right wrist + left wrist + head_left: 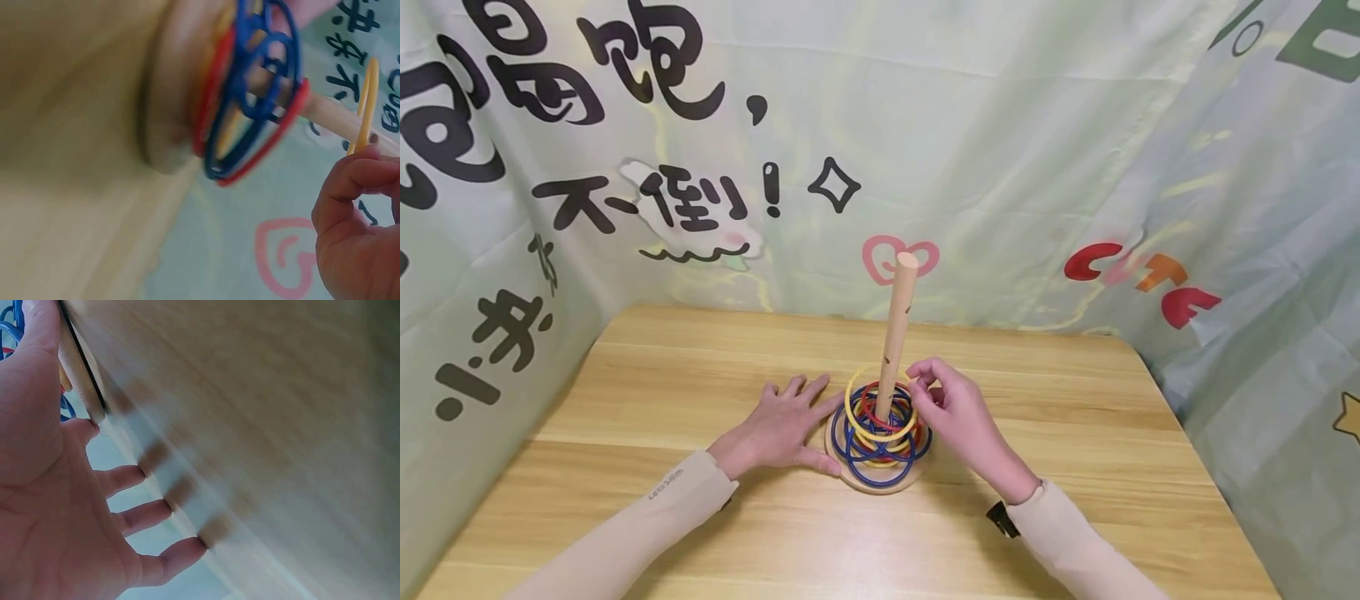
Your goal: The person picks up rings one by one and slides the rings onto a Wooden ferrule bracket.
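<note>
A round wooden base (850, 479) carries an upright wooden peg (897, 333). Several blue, red and yellow rings lie stacked around the foot of the peg, such as a blue ring (880, 485) and a red ring (203, 112). My right hand (955, 408) pinches a yellow ring (369, 100) between thumb and fingertips; it encircles the peg and is raised above the pile. My left hand (782, 425) lies with spread fingers on the table left of the base, its thumb (820, 461) and index finger right at the base's edge.
The wooden table (662, 375) has rounded back corners. Behind and beside it hangs a pale green printed cloth (1000, 167) with dark characters and a pink heart. A dark strap piece (1002, 519) shows at the right cuff.
</note>
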### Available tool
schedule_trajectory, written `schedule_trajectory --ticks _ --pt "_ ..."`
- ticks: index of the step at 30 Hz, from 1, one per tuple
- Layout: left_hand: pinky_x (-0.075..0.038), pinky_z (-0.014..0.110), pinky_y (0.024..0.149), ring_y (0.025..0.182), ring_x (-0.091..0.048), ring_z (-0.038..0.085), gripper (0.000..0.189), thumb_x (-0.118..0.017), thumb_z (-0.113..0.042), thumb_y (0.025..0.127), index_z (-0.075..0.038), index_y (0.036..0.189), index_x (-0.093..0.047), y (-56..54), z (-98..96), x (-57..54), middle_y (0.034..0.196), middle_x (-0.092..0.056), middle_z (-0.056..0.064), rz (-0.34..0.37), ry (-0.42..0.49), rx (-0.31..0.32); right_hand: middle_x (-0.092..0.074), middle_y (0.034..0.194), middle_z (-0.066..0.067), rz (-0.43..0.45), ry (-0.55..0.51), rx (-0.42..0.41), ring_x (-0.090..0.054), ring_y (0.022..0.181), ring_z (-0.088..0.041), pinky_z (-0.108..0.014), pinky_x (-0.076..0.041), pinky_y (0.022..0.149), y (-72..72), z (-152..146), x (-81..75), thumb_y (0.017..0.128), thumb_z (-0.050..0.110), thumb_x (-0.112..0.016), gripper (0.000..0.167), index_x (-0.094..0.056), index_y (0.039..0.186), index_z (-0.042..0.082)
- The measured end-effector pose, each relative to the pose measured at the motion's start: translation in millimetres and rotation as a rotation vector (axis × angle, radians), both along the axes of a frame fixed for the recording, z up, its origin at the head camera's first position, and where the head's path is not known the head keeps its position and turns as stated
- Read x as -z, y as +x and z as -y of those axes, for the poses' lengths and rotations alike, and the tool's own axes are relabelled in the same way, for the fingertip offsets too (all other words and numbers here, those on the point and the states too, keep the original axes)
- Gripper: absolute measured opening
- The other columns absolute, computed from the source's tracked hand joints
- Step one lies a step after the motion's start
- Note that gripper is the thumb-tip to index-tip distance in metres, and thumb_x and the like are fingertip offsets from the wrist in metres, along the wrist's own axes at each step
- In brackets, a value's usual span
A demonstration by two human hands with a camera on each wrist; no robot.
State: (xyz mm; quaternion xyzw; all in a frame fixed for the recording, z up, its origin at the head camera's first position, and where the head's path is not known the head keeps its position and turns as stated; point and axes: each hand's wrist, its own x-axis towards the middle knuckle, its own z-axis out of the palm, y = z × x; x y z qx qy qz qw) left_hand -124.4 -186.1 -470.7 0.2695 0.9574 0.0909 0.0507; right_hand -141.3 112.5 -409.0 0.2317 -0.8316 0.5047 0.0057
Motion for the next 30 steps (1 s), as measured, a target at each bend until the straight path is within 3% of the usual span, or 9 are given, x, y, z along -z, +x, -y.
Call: schedule_trajectory --ticks 4,9,18,23,30 --pt "-0.037 0.083 0.1 0.146 -0.038 0.061 0.119 -0.074 -0.085 0.081 -0.018 0.172 -0.038 0.7 1.3 -0.9 0.171 -0.033 0.029 -0.005 0.022 0.003 -0.065 0.088 -0.001 -0.011 0.07 -0.001 -0.055 0.061 -0.012 -0.025 -0.046 0.053 2.3 0 11.7 0.105 0.001 -0.067 0.013 -0.071 0.117 0.004" --pt "-0.036 0.084 0.1 0.145 -0.039 0.064 0.118 -0.075 -0.085 0.081 -0.021 0.173 -0.036 -0.4 1.8 -0.7 0.17 -0.035 0.03 -0.009 0.031 0.004 -0.064 0.086 0.0 -0.011 0.119 -0.006 -0.057 0.067 -0.014 -0.025 -0.047 0.056 4.6 0 21.7 0.102 -0.001 -0.069 0.014 -0.072 0.115 0.004" --pt "-0.037 0.083 0.1 0.145 -0.039 0.064 0.118 -0.076 -0.084 0.081 -0.021 0.173 -0.036 -2.7 0.0 -0.4 0.17 -0.034 0.03 -0.013 0.028 0.02 -0.061 0.09 0.006 -0.057 0.191 0.033 -0.058 0.075 -0.012 -0.028 -0.05 0.062 15.4 -6 30.6 0.102 0.004 -0.072 0.013 -0.072 0.113 0.011" --pt "-0.036 0.083 0.102 0.146 -0.038 0.063 0.116 -0.074 -0.083 0.082 -0.02 0.173 -0.037 -0.8 0.7 -0.4 0.17 -0.035 0.03 -0.023 0.036 0.022 -0.063 0.095 0.008 -0.121 0.178 0.056 -0.06 0.081 -0.012 -0.028 -0.052 0.065 24.5 -16 29.6 0.102 0.004 -0.074 0.013 -0.074 0.111 0.013" --pt "-0.035 0.082 0.107 0.149 -0.04 0.055 0.111 -0.062 -0.089 0.088 -0.02 0.172 -0.038 10.9 7.7 2.0 0.168 -0.04 0.028 -0.048 0.062 0.0 -0.069 0.104 0.005 -0.18 0.155 -0.008 -0.067 0.086 -0.013 -0.026 -0.057 0.067 36.7 -46 33.8 0.103 0.002 -0.073 0.015 -0.074 0.113 0.012"
